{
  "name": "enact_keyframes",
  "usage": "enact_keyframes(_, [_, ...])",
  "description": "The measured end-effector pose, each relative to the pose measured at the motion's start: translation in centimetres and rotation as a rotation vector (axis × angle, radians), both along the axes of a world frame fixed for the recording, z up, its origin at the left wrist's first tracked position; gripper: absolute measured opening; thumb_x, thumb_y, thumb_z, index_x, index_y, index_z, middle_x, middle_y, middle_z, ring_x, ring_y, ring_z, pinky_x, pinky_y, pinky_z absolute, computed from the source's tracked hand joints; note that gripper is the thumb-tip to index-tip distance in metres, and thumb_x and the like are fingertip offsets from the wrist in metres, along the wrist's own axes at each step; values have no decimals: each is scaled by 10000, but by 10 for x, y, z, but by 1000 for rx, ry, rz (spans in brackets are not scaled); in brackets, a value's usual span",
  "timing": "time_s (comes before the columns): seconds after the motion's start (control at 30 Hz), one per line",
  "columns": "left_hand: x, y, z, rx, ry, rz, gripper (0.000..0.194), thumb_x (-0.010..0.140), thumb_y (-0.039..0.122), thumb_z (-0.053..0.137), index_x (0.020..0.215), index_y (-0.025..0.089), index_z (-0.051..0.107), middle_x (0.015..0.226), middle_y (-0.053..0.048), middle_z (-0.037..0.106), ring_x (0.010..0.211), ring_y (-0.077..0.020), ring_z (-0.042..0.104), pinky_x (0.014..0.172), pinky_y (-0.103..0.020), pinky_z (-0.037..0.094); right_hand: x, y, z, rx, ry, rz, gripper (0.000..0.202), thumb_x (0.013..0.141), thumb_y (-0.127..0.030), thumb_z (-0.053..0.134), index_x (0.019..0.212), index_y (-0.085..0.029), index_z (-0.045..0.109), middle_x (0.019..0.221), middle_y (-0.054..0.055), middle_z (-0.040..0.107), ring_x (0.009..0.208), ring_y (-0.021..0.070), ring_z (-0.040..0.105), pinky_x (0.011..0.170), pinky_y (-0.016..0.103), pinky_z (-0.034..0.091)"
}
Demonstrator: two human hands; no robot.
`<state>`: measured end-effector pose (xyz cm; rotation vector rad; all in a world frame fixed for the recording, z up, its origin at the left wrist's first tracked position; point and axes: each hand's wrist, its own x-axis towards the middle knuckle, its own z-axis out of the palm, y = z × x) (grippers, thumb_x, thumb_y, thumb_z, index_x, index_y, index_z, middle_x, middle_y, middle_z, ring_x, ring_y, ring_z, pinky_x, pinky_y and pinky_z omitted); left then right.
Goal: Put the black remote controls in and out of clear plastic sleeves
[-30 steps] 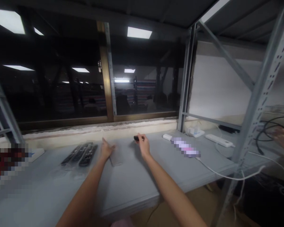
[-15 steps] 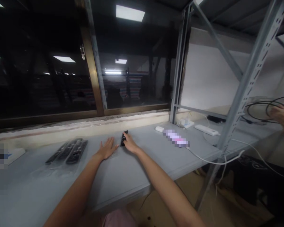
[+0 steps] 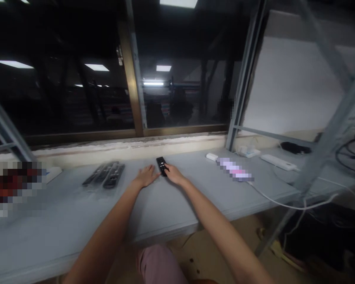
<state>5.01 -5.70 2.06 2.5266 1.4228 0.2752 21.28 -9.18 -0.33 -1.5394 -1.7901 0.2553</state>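
A black remote control (image 3: 160,164) lies on the grey shelf (image 3: 177,213), angled slightly, with its buttons facing up. My right hand (image 3: 174,173) grips its near right side, thumb and fingers closed about that edge. Just to the left, my left hand (image 3: 145,176) rests flat on the shelf with fingers spread and the thumb close to the remote's lower end; nothing is in it. Further left, several black remotes (image 3: 114,176) lie side by side in clear plastic wrapping.
A phone (image 3: 233,169), its screen blurred, lies to the right with a white cable (image 3: 272,200) attached. Behind it are a white adapter (image 3: 212,157) and a white power strip (image 3: 278,162). A metal rack post (image 3: 322,130) stands at right, and black cables (image 3: 353,152) hang beyond it.
The view has turned left, so things sit further right. The remote control has swung to lean the other way, and more of its face shows. Another person's hand at far right has left view.
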Motion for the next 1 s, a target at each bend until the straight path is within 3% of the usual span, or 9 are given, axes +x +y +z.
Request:
enact_keyframes(0.13, [-2, 0, 2, -99, -121, 17, 647, 811, 513, 514, 1349, 161, 449, 1505, -192, 253, 1404, -333, 185, 1080, -584, 41, 3, 0, 0, 3, -26, 27, 362, 869, -106, 409, 1160, -137, 621, 1194, 122, 640, 1104, 212, 591, 977, 338, 414])
enact_keyframes(0.27, [-8, 8, 6, -171, -325, 43, 625, 729, 487, 633, 1270, 192, 529, 1463, -183, 352, 1380, -347, 250, 1090, -558, 25, 3, 1, -1, -16, -48, 22, 391, 879, -132, 409, 1232, -115, 575, 1288, 133, 576, 1189, 206, 535, 1012, 332, 380])
enact_keyframes(0.37, [-20, 15, 11, -51, -307, 92, 482, 825, 327, 530, 1288, 195, 516, 1436, -167, 408, 1354, -324, 308, 1097, -537, 42, 1, 1, -4, -41, -58, 7, 409, 890, -176, 422, 1277, -116, 539, 1317, 137, 550, 1204, 215, 522, 1008, 345, 380])
enact_keyframes(0.43, [-34, 18, 15, 168, -203, 191, 464, 860, 178, 407, 1316, 147, 490, 1415, -190, 426, 1340, -309, 320, 1097, -521, 50, 0, -1, -4, -53, -65, -5, 421, 893, -200, 432, 1299, -131, 520, 1301, 140, 563, 1175, 227, 545, 982, 365, 401])
enact_keyframes(0.53, [-58, 19, 18, 382, -63, 471, 466, 855, 83, 311, 1270, 43, 520, 1318, -268, 477, 1289, -345, 351, 1050, -520, 164, -3, -6, -4, -72, -105, -35, 432, 901, -240, 443, 1325, -170, 493, 1271, 130, 589, 1143, 243, 566, 947, 394, 424])
enact_keyframes(0.6, [-70, 18, 20, 357, -4, 638, 428, 863, 94, 309, 1178, 10, 587, 1246, -304, 508, 1227, -375, 399, 979, -509, 265, -5, -9, -2, -97, -138, -44, 442, 916, -279, 436, 1346, -184, 467, 1280, 121, 584, 1162, 246, 551, 954, 399, 417])
enact_keyframes(0.67, [-77, 17, 21, 319, 44, 722, 405, 869, 104, 318, 1102, 12, 636, 1217, -308, 520, 1176, -369, 441, 925, -472, 323, -6, -12, 0, -129, -151, -38, 458, 929, -315, 423, 1368, -186, 438, 1307, 116, 563, 1190, 248, 527, 978, 396, 396])
enact_keyframes(0.9, [-76, 14, 26, 311, 79, 878, 380, 843, 116, 409, 1157, 31, 606, 1257, -302, 502, 1155, -355, 469, 859, -435, 368, -6, -13, 1, -169, -156, -4, 468, 938, -350, 393, 1380, -198, 415, 1377, 99, 497, 1248, 251, 464, 1013, 394, 350])
enact_keyframes(1.0, [-79, 15, 30, 285, 28, 882, 348, 813, 140, 506, 1123, 18, 609, 1210, -315, 534, 1140, -373, 499, 879, -453, 358, -6, -12, -1, -161, -166, -20, 465, 933, -361, 401, 1372, -209, 424, 1369, 101, 503, 1236, 261, 470, 1007, 411, 349])
